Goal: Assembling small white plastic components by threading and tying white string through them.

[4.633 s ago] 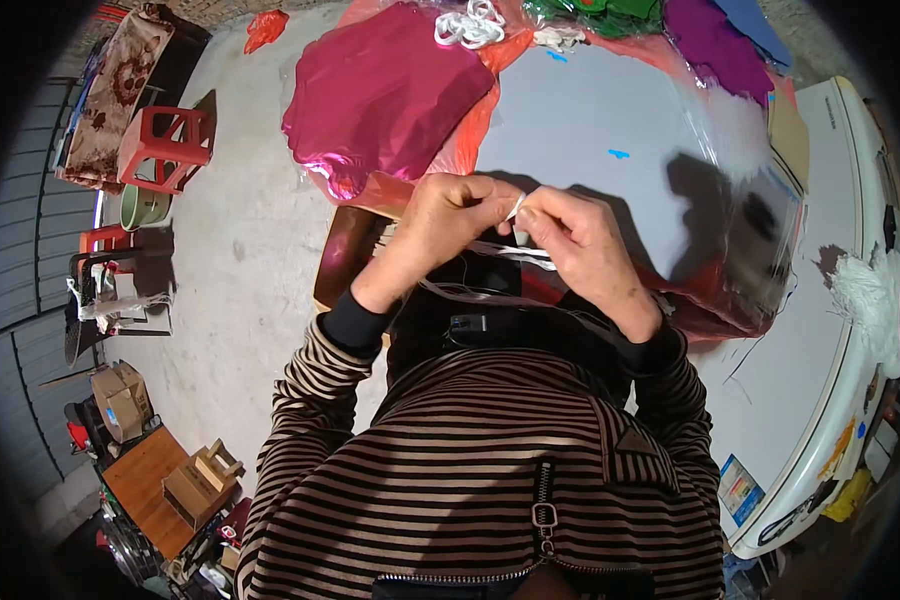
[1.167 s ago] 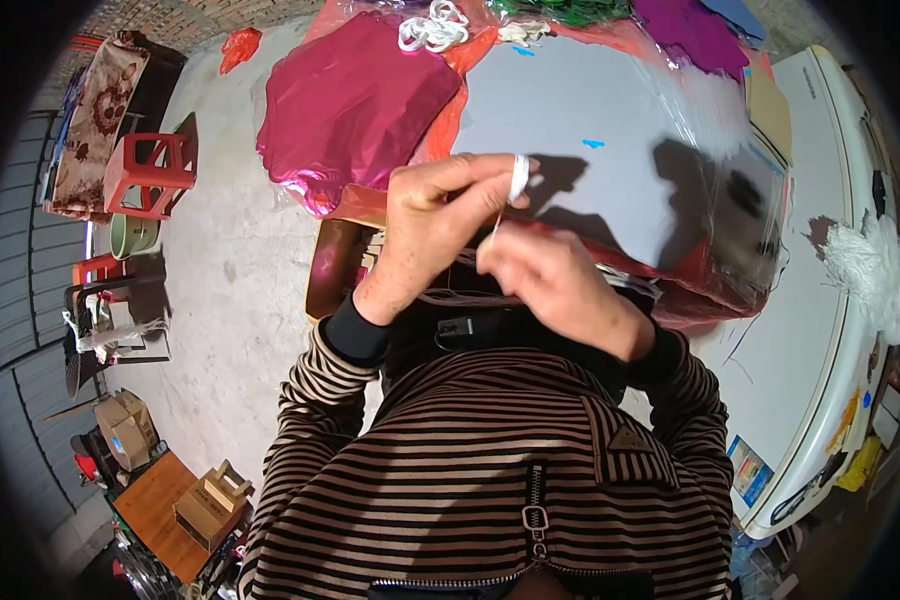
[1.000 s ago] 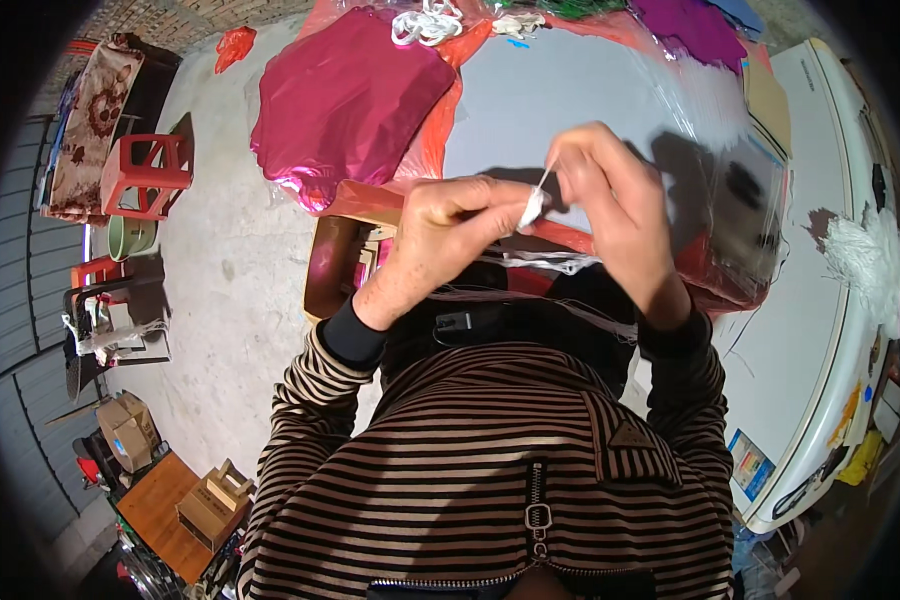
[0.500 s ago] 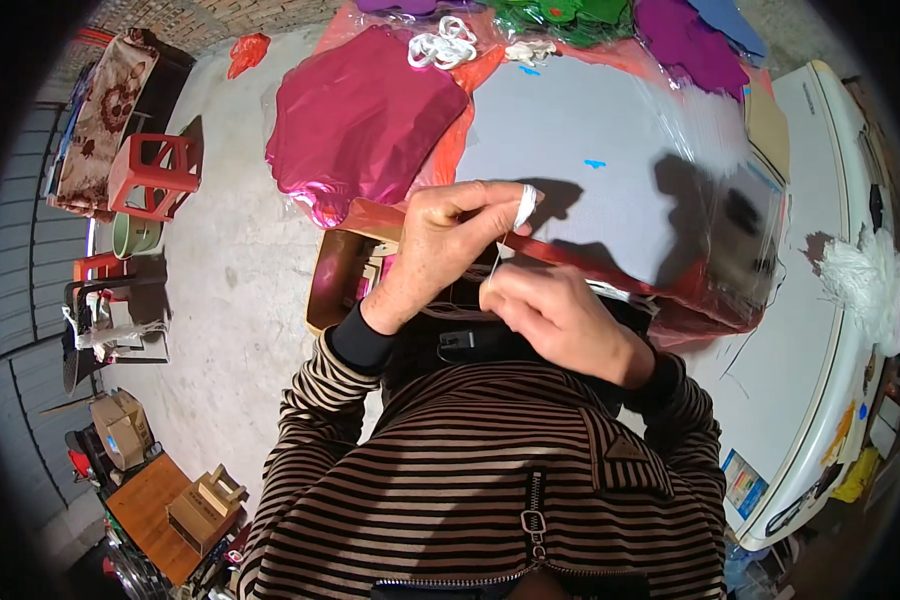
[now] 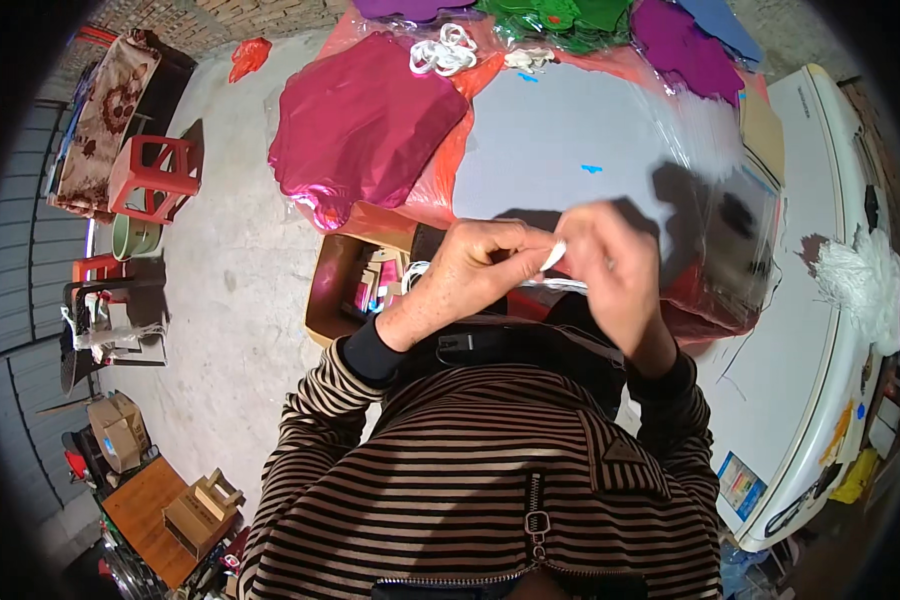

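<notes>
My left hand (image 5: 475,268) is in front of my waist, thumb and fingers pinched on a small white strip (image 5: 553,256). Whether the strip is cord, tape or cloth is too small to tell. Just to its right, my right hand (image 5: 613,268) is raised with its fingers curled near the strip; motion blurs them, so I cannot tell what they hold. Below and left of my left hand stands an open cardboard box (image 5: 332,290) holding small pink and tan pieces. Some white cord (image 5: 416,275) shows at the box's right side.
Ahead lie a shiny magenta foil sheet (image 5: 370,120), a grey-white panel under clear plastic (image 5: 540,130) and white cord coils (image 5: 444,50). Purple (image 5: 685,50) and green sheets (image 5: 570,18) lie farther back. A white appliance (image 5: 800,300) is at right, a red stool (image 5: 155,178) at left.
My right hand has moved up and to the right, from below my left hand to beside it. My left hand has come slightly down and right, still pinching the white strip.
</notes>
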`<state>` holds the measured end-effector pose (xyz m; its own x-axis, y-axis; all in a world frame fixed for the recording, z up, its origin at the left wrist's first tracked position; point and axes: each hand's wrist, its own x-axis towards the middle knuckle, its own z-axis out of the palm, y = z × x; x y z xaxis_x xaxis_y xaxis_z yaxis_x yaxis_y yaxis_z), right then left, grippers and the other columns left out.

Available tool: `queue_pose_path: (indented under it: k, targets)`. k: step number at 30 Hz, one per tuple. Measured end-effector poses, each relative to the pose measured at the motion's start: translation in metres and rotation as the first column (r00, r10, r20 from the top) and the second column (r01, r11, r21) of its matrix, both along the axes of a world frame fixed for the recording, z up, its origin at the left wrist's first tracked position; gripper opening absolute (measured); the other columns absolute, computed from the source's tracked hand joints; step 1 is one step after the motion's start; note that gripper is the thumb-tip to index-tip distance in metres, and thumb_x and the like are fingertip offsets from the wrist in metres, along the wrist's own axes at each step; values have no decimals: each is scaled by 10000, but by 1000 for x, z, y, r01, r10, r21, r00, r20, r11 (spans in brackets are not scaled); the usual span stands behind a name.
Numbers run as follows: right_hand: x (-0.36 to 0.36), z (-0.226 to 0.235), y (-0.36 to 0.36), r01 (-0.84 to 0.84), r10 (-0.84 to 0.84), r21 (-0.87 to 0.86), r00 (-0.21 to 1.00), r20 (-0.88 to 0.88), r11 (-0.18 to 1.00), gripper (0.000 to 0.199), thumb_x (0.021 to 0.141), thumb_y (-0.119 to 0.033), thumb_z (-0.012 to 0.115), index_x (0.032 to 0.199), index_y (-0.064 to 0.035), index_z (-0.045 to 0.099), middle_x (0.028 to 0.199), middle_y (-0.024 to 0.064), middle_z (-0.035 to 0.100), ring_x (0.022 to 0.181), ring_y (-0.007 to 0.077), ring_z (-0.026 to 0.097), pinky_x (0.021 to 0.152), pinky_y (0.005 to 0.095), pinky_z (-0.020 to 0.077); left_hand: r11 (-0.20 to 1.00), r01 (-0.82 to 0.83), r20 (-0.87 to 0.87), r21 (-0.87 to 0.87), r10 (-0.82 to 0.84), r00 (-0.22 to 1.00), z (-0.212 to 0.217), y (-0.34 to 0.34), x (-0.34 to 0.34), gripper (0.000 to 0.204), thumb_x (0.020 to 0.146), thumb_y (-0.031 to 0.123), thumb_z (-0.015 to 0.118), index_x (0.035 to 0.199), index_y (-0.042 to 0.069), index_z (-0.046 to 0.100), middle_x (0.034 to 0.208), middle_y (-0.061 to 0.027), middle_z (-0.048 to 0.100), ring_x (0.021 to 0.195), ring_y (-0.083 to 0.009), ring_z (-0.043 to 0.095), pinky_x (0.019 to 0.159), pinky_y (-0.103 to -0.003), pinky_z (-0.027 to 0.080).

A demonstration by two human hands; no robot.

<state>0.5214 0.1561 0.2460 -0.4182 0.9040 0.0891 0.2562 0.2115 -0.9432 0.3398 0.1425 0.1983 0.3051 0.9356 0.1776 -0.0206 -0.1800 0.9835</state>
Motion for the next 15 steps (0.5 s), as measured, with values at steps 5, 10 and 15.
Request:
queue_pose_path:
  k: [5,10,15]
  targets:
    - [4,-35,-4,144,-202,-223,944,-262,964,122,987,-73,445,1028,-7,539,787,14,547,631,76,480,557,213,394,904,144,298,-402,-20,954,11,-8,4,210,960,122,563,1098,2,665,840,-52,645,624,-40,526,528,-184,392]
    - [-2,-25,-27,-76,-174,-456,859,-482,887,113,987,-78,456,1062,-18,515,860,27,542,703,71,491,598,215,404,838,339,632,-429,10,775,8,-7,9,233,989,147,507,1110,-8,633,815,-56,628,572,-65,500,515,-194,370]
    - [0,-24,-26,-99,-139,-379,821,-553,920,111,992,-116,474,1058,-34,507,849,31,546,704,80,498,614,223,410,867,244,512,-433,14,859,10,-11,22,217,989,158,514,1088,5,632,800,-49,618,590,-95,529,537,-203,385]
